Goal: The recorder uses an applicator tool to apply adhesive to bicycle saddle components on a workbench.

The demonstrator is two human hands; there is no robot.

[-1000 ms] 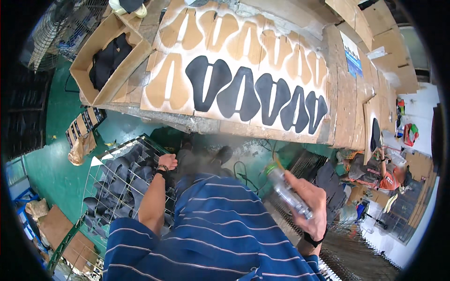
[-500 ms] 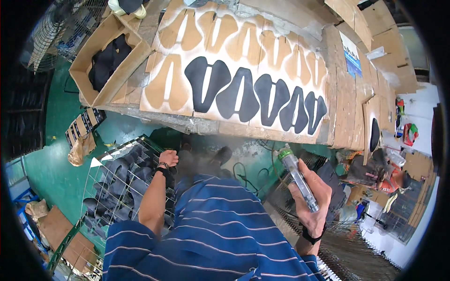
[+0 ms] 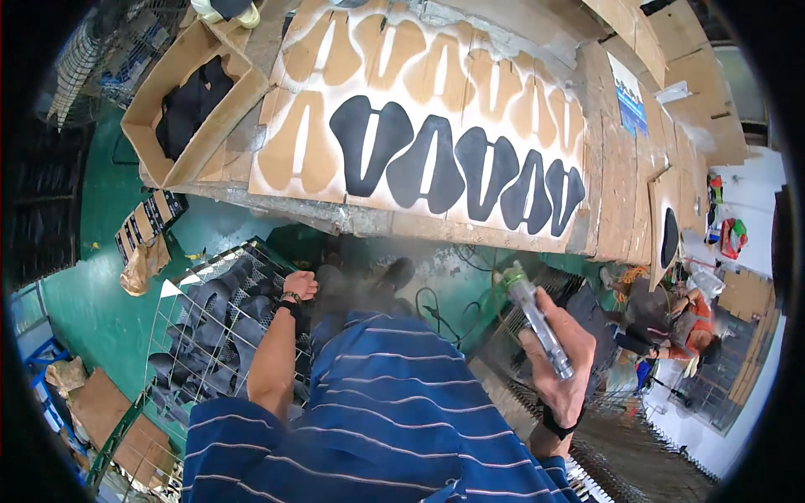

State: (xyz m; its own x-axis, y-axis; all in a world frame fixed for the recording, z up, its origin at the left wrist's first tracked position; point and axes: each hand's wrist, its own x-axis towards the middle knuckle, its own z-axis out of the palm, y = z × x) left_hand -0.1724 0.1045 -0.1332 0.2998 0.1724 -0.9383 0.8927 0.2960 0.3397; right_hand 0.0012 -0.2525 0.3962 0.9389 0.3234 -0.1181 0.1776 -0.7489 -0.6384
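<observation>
While the right hand (image 3: 558,365) grips a clear spray bottle (image 3: 537,318) below the workbench (image 3: 620,193) of black cutouts (image 3: 444,163), the left hand (image 3: 299,285) stays fisted over a wire basket (image 3: 201,335) of dark pieces.

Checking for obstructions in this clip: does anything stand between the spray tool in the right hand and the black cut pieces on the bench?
Nothing visible does. The right hand holds the spray tool below the bench edge, nozzle toward the black cut pieces; only open air and faint haze lie between. The left hand is off at the wire rack.
</observation>
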